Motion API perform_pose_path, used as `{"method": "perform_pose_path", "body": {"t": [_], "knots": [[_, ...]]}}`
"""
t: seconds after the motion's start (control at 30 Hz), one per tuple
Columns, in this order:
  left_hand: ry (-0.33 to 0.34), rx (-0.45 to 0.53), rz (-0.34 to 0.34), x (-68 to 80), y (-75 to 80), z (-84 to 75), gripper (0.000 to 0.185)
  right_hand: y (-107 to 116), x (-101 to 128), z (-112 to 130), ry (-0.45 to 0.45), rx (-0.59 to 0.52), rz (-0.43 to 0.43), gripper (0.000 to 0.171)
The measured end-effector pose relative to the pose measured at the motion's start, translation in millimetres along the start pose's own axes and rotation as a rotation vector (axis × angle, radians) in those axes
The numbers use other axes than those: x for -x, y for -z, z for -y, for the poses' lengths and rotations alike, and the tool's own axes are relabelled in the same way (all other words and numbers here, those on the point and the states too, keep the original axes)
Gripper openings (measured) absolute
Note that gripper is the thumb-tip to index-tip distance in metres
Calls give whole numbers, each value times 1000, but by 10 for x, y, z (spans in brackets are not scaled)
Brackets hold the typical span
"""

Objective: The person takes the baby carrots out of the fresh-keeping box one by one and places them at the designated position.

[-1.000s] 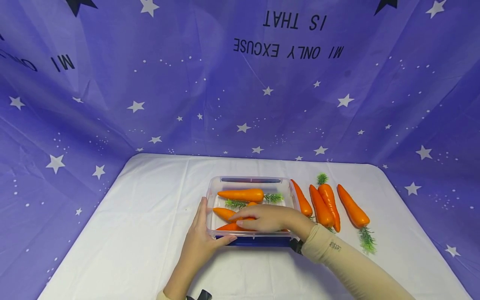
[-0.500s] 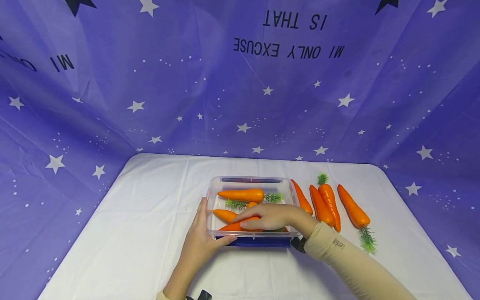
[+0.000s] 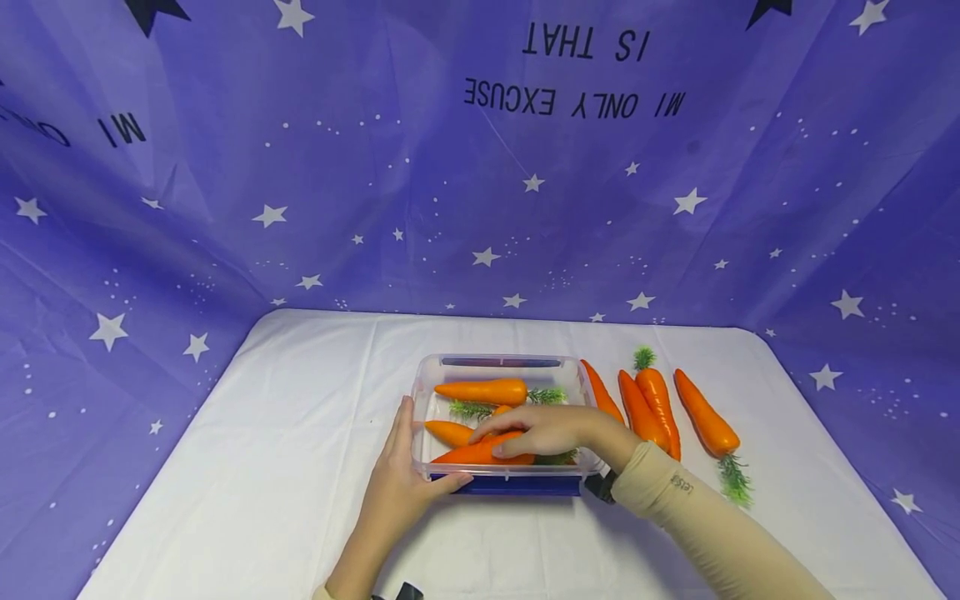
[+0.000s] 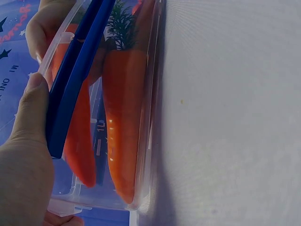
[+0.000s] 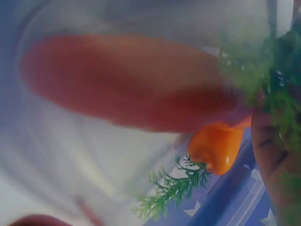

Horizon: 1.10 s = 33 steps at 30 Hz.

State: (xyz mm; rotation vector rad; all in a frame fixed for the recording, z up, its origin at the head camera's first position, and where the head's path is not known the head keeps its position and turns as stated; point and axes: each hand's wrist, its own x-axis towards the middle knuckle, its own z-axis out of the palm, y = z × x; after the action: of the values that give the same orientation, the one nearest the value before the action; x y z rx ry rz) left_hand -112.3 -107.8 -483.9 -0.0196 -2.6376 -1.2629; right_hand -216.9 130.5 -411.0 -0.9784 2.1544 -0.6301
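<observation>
My left hand (image 3: 405, 475) grips the front left corner of a clear plastic box (image 3: 510, 469), its thumb along the blue latch (image 4: 77, 77). Inside the box, my right hand (image 3: 536, 432) holds a front carrot (image 3: 472, 455) by its thick end, the tip pointing left. In the left wrist view this carrot slants above another carrot (image 4: 124, 108) on the box's bottom. A middle carrot (image 3: 447, 432) lies partly under my right fingers, and a back carrot (image 3: 483, 391) lies along the far wall with its greens to the right. Green leaves (image 5: 282, 70) sit close to my right palm.
Right of the box, several carrots lie on the white cloth (image 3: 300, 433): one against the box wall (image 3: 587, 392), a pair side by side, and a far right carrot (image 3: 707, 415) with leaves toward me. A purple star-patterned curtain (image 3: 480, 167) stands behind the table.
My right hand has shifted slightly right and curled more around the front carrot, and more of that carrot shows. My left hand stays on the box.
</observation>
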Motion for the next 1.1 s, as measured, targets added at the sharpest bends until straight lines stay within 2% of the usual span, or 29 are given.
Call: {"method": "perform_pose_path", "body": {"t": [0.37, 0.8, 1.1], "knots": [[19, 1, -6, -2, 10, 8, 137, -6, -57, 7, 19, 24, -8, 27], [10, -1, -6, 10, -9, 8, 137, -2, -37, -99, 0, -96, 34, 34], [9, 2, -2, 2, -4, 6, 137, -10, 12, -87, -19, -47, 20, 35]]}}
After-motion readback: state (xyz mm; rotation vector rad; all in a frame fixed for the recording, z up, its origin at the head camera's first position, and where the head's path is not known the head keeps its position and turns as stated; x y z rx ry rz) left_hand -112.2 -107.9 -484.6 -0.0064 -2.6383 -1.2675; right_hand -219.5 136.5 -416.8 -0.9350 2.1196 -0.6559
